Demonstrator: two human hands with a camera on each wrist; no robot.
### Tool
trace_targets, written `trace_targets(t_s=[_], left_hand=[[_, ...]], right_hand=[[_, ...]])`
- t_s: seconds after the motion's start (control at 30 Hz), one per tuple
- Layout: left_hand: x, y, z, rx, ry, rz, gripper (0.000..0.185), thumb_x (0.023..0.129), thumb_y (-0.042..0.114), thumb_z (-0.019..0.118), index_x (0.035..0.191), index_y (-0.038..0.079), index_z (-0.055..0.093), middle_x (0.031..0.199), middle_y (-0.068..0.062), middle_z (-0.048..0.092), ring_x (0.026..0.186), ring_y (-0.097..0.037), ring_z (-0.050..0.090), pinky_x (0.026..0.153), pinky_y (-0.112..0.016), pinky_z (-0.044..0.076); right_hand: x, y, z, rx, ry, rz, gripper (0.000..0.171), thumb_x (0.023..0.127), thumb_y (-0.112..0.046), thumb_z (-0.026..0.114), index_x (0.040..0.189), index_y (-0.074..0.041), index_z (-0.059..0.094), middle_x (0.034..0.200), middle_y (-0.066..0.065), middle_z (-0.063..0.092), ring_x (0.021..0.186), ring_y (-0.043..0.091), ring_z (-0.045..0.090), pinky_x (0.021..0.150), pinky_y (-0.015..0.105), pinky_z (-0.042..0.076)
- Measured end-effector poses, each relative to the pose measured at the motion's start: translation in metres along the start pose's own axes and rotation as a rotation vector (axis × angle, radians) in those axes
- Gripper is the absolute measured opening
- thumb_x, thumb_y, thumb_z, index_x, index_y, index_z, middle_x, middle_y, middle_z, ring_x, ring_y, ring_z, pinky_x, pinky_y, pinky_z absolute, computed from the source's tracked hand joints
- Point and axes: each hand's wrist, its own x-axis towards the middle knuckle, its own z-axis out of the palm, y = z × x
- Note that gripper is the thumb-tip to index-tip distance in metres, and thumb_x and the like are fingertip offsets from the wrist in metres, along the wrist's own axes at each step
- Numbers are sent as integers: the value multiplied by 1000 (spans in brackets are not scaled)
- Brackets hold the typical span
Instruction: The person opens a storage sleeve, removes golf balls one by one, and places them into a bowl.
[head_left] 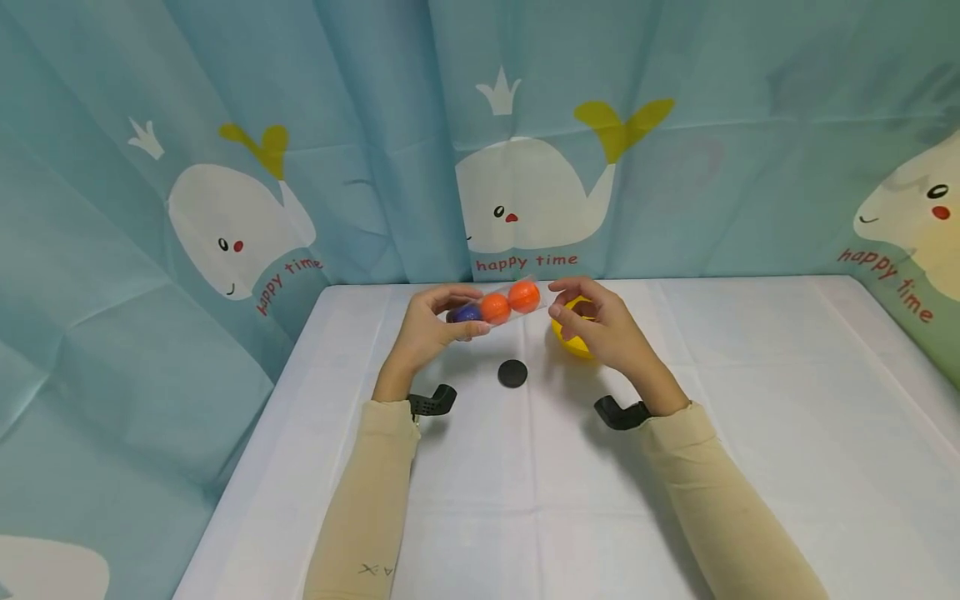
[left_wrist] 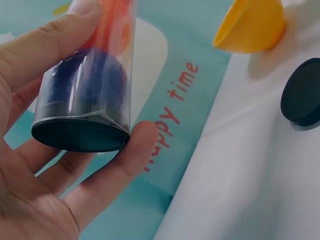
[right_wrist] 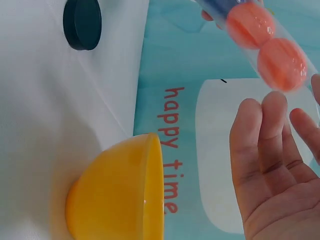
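My left hand [head_left: 459, 315] grips a clear plastic tube [head_left: 498, 304], held nearly level above the table. Inside lie a blue ball [head_left: 467, 313] at the capped end and two orange balls [head_left: 510, 302] toward the other end. In the left wrist view the fingers [left_wrist: 125, 160] wrap the tube [left_wrist: 100, 60] just above its black base cap [left_wrist: 80, 135]. My right hand [head_left: 573, 310] hovers at the tube's far end with straight, relaxed fingers [right_wrist: 260, 130], holding nothing. A yellow bowl [head_left: 572, 343] sits right under that hand. A black round lid [head_left: 512, 372] lies on the table between my hands.
A white cloth covers the table [head_left: 750, 400]. Blue curtains with white whales [head_left: 525, 192] close off the back and both sides. Black wrist mounts [head_left: 431, 402] sit at each sleeve cuff. The bowl [right_wrist: 120, 195] and lid [right_wrist: 82, 22] lie close together.
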Motion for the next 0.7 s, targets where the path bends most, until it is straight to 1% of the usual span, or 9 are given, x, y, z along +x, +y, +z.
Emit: trace_targets(t_s=[0.1, 0.2, 0.5, 0.7], left_hand=[[-1, 1, 2, 31, 0, 30, 42, 77, 18, 92, 116, 14, 76, 120, -6, 71, 112, -23, 63, 95, -39, 53], [-2, 2, 4, 47, 3, 46, 42, 77, 19, 92, 115, 15, 76, 119, -4, 72, 111, -22, 63, 101, -44, 50], [-3, 3, 5, 105, 26, 69, 42, 74, 25, 94, 113, 19, 77, 114, -1, 74, 109, -19, 63, 105, -48, 47], [-3, 7, 4, 124, 41, 63, 44, 72, 27, 95, 112, 21, 78, 113, 0, 74, 107, -17, 62, 99, -44, 49]], right_hand=[[1, -1, 1, 13, -9, -9, 35, 102, -24, 65, 132, -7, 60, 111, 15, 63, 77, 29, 66, 74, 22, 57], [1, -1, 1, 7, -13, -16, 35, 102, -24, 64, 132, -6, 60, 111, 15, 63, 77, 28, 65, 73, 23, 57], [1, 5, -1, 18, -23, -17, 33, 105, -23, 60, 133, -6, 60, 109, 16, 63, 76, 26, 65, 73, 24, 57], [1, 7, 0, 61, -45, -8, 33, 105, -23, 60, 132, -5, 59, 110, 20, 61, 75, 26, 64, 72, 25, 58]])
